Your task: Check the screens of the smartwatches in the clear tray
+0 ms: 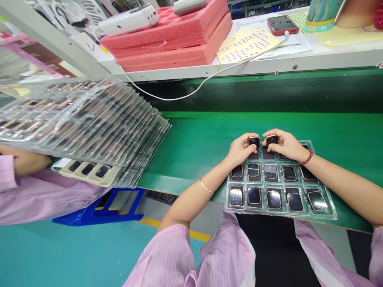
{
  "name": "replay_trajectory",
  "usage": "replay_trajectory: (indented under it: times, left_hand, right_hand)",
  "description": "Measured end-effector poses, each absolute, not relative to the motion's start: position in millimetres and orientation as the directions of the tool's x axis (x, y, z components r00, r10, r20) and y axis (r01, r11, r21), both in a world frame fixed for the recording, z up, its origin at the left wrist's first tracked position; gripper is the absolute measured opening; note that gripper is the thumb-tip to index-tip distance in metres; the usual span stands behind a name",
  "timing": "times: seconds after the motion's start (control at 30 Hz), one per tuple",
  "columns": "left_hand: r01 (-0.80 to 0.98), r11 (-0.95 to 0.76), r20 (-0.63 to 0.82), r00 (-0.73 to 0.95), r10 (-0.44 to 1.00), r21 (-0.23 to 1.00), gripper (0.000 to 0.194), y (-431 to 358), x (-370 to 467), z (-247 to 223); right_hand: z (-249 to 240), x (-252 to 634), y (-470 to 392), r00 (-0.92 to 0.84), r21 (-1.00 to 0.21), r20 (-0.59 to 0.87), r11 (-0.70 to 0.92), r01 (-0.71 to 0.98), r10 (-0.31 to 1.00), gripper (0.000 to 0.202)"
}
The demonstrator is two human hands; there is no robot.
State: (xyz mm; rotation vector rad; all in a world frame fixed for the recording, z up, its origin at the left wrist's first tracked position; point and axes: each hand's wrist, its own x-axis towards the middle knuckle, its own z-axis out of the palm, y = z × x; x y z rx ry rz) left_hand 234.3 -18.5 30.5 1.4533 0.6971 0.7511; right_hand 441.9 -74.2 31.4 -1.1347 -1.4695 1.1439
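Note:
My left hand [241, 149] pinches a dark square watch case [254, 142] between thumb and fingers over the back row of a clear plastic tray [281, 215]. Close beside it, my right hand [284, 144] grips a second watch case [272, 139], its dark face tilted up. The two cases are a small gap apart. Below my hands the tray lies on the green bench, with several watch cases in its front and middle rows, such as one at the front left [236, 197]. My hands and wrists partly hide the back row.
A tall stack of filled clear trays [119, 123] leans on the left, beside another person's sleeve [60, 195]. A white cable [179, 98] hangs from the shelf, which bears red foam [167, 44] and a phone [283, 24]. A blue stool [98, 215] stands below.

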Motion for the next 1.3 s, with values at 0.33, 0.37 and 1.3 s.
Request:
replay_trajectory:
  times: [0.33, 0.37, 1.3]
  left_hand:
    - [-0.035, -0.021, 0.037, 0.594, 0.804, 0.999, 0.039, -17.7, 234.8, 29.7]
    - [-0.036, -0.022, 0.039, 0.594, 0.803, 0.999, 0.039, -17.5, 234.8, 29.5]
    - [-0.014, -0.049, 0.046, 0.63, 0.775, 0.999, 0.042, -15.3, 233.4, 22.2]
  right_hand:
    - [29.1, 442.2, -74.0, -0.173, -0.979, 0.118, 0.144, 0.145, 0.978, 0.039]
    - [29.8, 442.4, -73.8, -0.169, -0.98, 0.115, 0.139, 0.14, 0.979, 0.039]
    - [27.3, 442.7, -74.3, -0.175, -0.984, 0.116, 0.138, 0.117, 0.978, 0.032]
